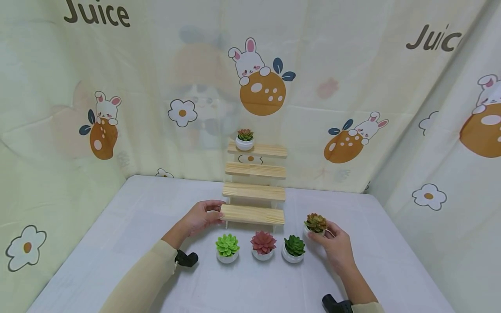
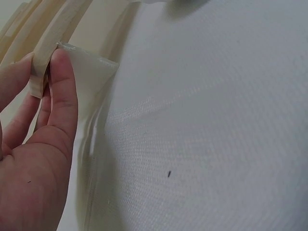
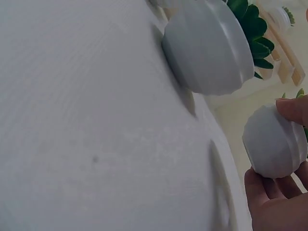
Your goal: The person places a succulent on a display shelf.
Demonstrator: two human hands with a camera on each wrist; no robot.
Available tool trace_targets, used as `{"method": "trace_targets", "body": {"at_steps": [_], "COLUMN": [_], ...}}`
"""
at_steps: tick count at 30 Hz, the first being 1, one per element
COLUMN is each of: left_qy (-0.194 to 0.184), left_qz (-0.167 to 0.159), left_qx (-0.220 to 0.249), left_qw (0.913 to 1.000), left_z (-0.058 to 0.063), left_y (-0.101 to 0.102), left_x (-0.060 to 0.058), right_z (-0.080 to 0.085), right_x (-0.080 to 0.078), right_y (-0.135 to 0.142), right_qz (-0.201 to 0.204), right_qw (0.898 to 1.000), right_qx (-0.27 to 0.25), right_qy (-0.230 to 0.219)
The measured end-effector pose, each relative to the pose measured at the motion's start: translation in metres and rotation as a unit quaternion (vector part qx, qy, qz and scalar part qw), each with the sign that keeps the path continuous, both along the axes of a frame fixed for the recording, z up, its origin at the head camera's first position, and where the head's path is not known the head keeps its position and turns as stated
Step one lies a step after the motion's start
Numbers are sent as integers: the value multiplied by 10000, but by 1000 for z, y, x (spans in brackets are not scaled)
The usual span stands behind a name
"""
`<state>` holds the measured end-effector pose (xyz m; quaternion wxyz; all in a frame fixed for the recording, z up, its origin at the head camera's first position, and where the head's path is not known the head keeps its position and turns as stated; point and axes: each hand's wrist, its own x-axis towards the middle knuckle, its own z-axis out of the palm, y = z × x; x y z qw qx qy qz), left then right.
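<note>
At the left end of the lowest board of a stepped wooden display stand (image 1: 252,214), my left hand (image 1: 198,218) pinches the wood between thumb and fingers. The left wrist view shows the board's end (image 2: 42,72) in that grip. My right hand (image 1: 339,250) holds a small potted succulent (image 1: 315,222) with brownish-green leaves, to the right of the stand. Its white pot (image 3: 272,143) is raised off the table in the right wrist view. Closest to this hand stands a dark green potted succulent (image 1: 294,246).
A red potted succulent (image 1: 263,243) and a bright green one (image 1: 227,245) stand before the stand on the white-covered table (image 1: 133,217). Another potted succulent (image 1: 245,139) sits at the top board's left end. A printed curtain (image 1: 156,69) hangs close behind.
</note>
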<state>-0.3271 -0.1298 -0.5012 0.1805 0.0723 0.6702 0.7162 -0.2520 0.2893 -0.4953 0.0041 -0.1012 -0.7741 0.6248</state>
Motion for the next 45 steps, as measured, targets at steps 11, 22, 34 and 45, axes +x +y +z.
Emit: {"method": "trace_targets", "body": {"at_steps": [11,22,34,45], "left_qy": [-14,-121,-66,-91], "left_qz": [14,37,-22,-17], "left_qx": [30,-34,70,22], "left_qw": [10000,9999,10000,10000], "left_z": [1,2,3,2], "left_y": [0,0,0,0], "left_x": [-1,1,3,2], "right_z": [18,39,56,72], "right_x": [-4,-10,-13,-21], "right_y": [-11,-25,-37,-46], "right_qz": [244,413,671,796], "right_qw": [9996,9985,9963,9943], "right_qx": [75,301,297,243], "right_qy": [127,187,455,664]}}
